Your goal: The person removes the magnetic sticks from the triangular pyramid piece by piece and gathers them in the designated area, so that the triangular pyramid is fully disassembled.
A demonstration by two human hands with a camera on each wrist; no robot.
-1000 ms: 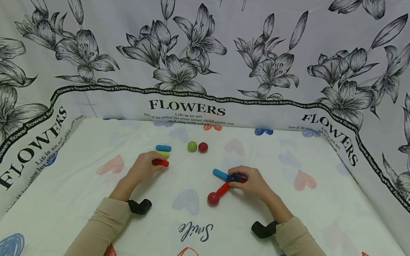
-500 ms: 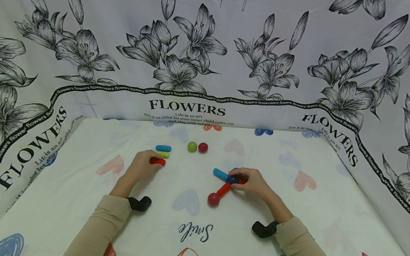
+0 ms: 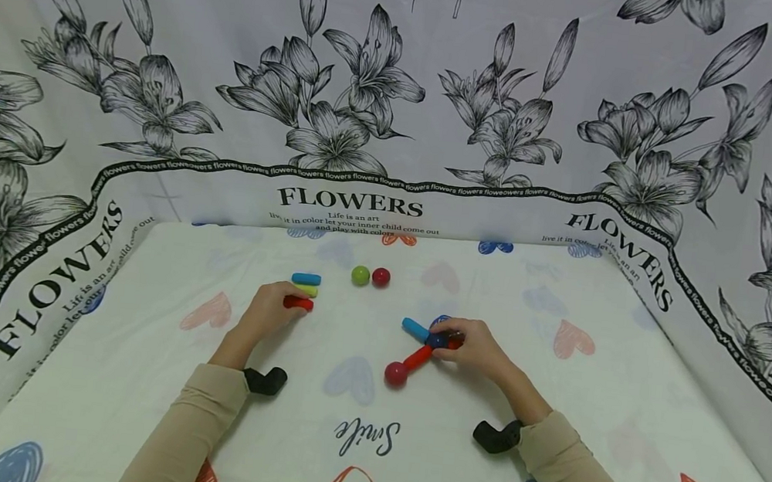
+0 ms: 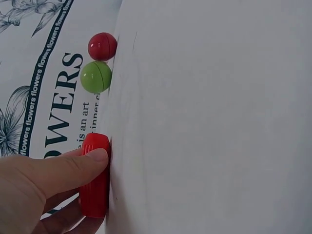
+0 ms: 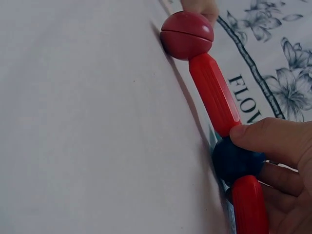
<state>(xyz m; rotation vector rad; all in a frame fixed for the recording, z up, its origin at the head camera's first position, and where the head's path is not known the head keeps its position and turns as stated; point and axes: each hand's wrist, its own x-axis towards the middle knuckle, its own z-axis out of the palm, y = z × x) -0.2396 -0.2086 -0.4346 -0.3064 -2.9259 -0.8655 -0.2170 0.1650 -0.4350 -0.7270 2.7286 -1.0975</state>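
My left hand [image 3: 269, 311] pinches a red rod [image 4: 95, 183] between thumb and fingers, low over the cloth. Just beyond it lie a yellow-green rod [image 3: 307, 291], partly covered by the fingers, and a light blue rod [image 3: 306, 279]. On the right, my right hand [image 3: 476, 347] grips a joined piece by its dark blue ball [image 5: 236, 160]. From that ball extend a red rod [image 5: 214, 95] ending in a dark red ball [image 5: 187, 35], a light blue rod [image 3: 415, 329], and another red rod [image 5: 249, 204] partly hidden by the hand in the head view.
A green ball [image 3: 360, 275] and a red ball [image 3: 381, 277] sit side by side toward the back of the table. White cloth [image 3: 310, 451] printed with hearts covers the table. A flower-printed curtain [image 3: 429, 152] rises behind and at both sides.
My left hand has drawn slightly left with the red rod. Held in my right hand, the joined piece has turned a little, its dark red ball shifting slightly left.
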